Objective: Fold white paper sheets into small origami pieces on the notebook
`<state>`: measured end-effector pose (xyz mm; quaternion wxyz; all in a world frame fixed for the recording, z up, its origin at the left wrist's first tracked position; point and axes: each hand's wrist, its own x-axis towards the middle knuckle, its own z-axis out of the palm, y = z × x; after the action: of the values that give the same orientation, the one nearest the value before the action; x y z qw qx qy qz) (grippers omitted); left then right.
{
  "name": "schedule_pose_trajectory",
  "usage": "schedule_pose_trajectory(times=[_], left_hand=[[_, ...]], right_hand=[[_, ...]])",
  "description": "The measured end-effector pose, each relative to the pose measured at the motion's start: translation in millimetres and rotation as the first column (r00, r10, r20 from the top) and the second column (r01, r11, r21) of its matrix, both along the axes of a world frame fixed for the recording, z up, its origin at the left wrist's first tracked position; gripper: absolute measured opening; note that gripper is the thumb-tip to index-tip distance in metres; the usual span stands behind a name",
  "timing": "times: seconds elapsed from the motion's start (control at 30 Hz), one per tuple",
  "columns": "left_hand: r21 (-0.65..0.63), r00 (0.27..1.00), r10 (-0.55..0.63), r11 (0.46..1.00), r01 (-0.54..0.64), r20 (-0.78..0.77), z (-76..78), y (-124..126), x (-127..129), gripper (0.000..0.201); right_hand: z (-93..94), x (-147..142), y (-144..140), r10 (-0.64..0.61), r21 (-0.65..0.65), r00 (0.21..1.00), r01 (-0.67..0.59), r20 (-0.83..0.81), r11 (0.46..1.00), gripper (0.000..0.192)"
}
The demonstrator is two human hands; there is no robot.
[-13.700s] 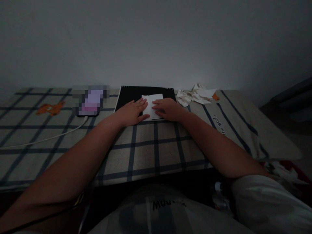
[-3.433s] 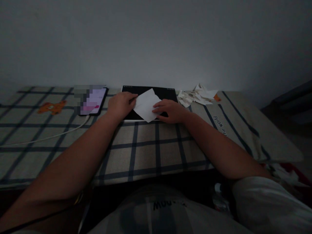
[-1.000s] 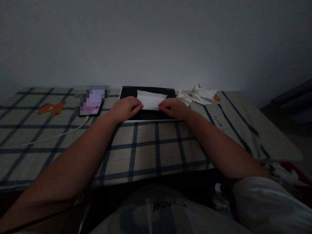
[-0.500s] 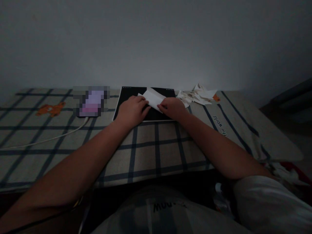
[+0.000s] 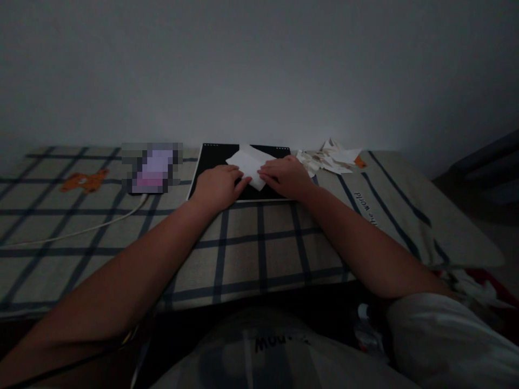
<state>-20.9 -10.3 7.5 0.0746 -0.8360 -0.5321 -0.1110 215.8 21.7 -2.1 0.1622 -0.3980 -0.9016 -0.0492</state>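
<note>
One folded white paper sheet [image 5: 250, 163] is pressed flat on one black board [image 5: 211, 162] at the checked bed's [image 5: 259, 243] far edge by two hands, left hand [image 5: 219, 186] and right hand [image 5: 284, 178], each grip flattened open.

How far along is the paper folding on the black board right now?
Done: the white paper already lies folded and skewed on the black board, and a heap of paper scraps sits to its right. In hand: the left hand and right hand both press on the sheet. Left: it is a flat folded piece, no finished shape yet.
</note>
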Motion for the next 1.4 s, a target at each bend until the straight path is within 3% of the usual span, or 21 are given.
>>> schedule_pose_trajectory(times=[0.13,0.3,0.47,0.8,0.97,1.13,1.27,1.4], left_hand=[[0.013,1.0,0.007,1.0,-0.007,0.008,-1.3,1,-2,0.051],[-0.009,1.0,0.03,1.0,-0.03,0.004,-0.3,4,-4,0.052],[-0.041,0.999,-0.022,0.999,0.021,-0.033,-2.3,11,-10,0.048],[-0.102,0.978,-0.21,0.973,0.207,-0.017,-13.5,22,-16,0.052],[-0.152,0.979,-0.204,0.968,0.2,-0.01,-15.9,26,-19,0.056],[-0.165,0.983,-0.182,0.97,0.179,-0.001,-13.3,25,-20,0.056],[-0.158,0.984,-0.176,0.972,0.173,-0.009,-10.5,21,-18,0.055],[-0.136,0.988,-0.157,0.979,0.154,-0.012,-10.2,20,-16,0.056]], right_hand=[[-6.2,4,3,-0.034,-0.018,0.998,0.035,0.06,0.999,0.037],[1.8,1,-1,-0.065,-0.074,0.993,0.073,0.101,0.995,0.04],[6.0,3,1,0.016,-0.105,0.998,-0.01,0.056,0.994,0.038],[-7.5,8,14,0.153,-0.133,0.985,-0.163,-0.077,0.978,0.041],[-14.6,9,14,0.166,-0.15,0.985,-0.171,-0.04,0.974,0.044],[-5.4,10,9,0.155,-0.156,0.988,-0.149,0.025,0.976,0.04],[0.7,9,6,0.165,-0.17,0.986,-0.16,0.015,0.972,0.038],[-8.4,8,10,0.165,-0.161,0.986,-0.169,-0.036,0.972,0.04]])
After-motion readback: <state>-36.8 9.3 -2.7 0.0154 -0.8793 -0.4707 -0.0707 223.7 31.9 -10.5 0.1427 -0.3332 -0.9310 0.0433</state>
